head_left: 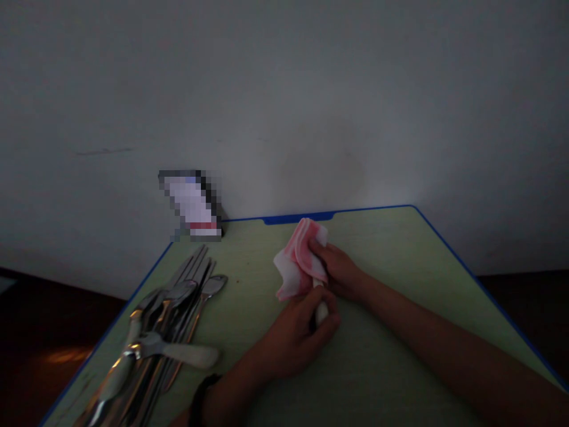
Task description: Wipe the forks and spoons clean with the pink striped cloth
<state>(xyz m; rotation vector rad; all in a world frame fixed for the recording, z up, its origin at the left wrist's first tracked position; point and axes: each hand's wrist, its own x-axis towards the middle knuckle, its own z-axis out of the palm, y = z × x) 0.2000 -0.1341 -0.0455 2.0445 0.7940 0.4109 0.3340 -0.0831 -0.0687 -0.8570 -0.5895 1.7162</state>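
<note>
My left hand (296,338), with a dark band at the wrist, is closed around the pale handle (322,313) of a piece of cutlery. A pink and white cloth (293,270) wraps the far end of that piece, so its kind is hidden. My right hand (341,268) grips the cloth from the right, thumb on top. Both hands are close together above the middle of the table. To their left lies a pile of cutlery, with a small spoon (215,285) at its right side and a white-handled piece (191,354) lying across it.
The light green table (400,332) has a blue edge and stands against a grey wall (284,89). A blurred-out device with a lit screen, apparently a phone (191,201), leans at the table's back left corner. Knives or forks (193,261) point toward the wall.
</note>
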